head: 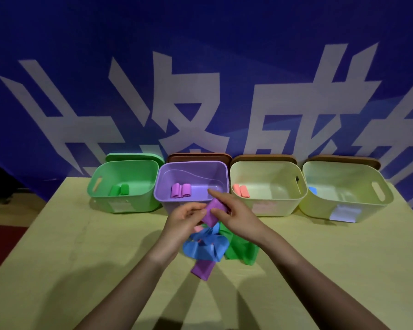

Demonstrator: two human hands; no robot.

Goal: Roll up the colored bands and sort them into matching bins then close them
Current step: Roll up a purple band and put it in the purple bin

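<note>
Both hands (186, 216) (234, 210) pinch a smooth, half-rolled purple band (212, 210).

Both forearms are bare, the left hand (185, 217) and right hand (234, 214) ungloved.

A yellowish table (81, 246) carries four open bins in a row (green (119, 206), purple (162, 201), two cream (272, 208) (343, 213)) and a nearer heap of loose bands (210, 248).
</note>
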